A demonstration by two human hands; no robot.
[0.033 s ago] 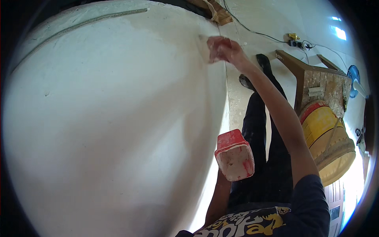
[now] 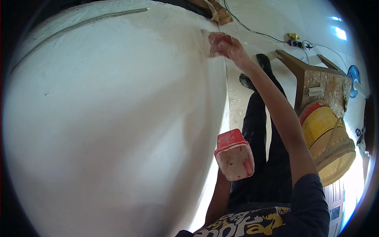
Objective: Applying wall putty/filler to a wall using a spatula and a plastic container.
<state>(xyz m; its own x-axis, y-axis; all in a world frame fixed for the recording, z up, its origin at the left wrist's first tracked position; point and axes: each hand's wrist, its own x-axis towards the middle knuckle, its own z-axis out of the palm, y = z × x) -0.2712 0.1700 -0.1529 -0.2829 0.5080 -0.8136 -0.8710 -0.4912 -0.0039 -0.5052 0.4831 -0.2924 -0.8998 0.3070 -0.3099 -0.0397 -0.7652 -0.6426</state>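
Note:
My right hand (image 2: 223, 45), blurred, has its fingers curled at the white plastered wall surface (image 2: 118, 98), near its upper right edge; a pale, smeared shape by the fingertips is too indistinct to name. A small red plastic container (image 2: 235, 156), crusted inside with white material, is held over my dark-trousered legs. My left forearm (image 2: 218, 193) reaches up beneath it, and that hand is hidden behind the container.
At the right are a worn wooden stool (image 2: 325, 87), a large yellow bucket (image 2: 323, 130) and a blue object (image 2: 352, 75). A cable runs to a power strip (image 2: 295, 43). Torn cardboard (image 2: 221, 15) lies at the top. A grey strip (image 2: 79, 25) follows the upper left.
My right hand has moved slightly up along the white surface. The red container is almost exactly where it was.

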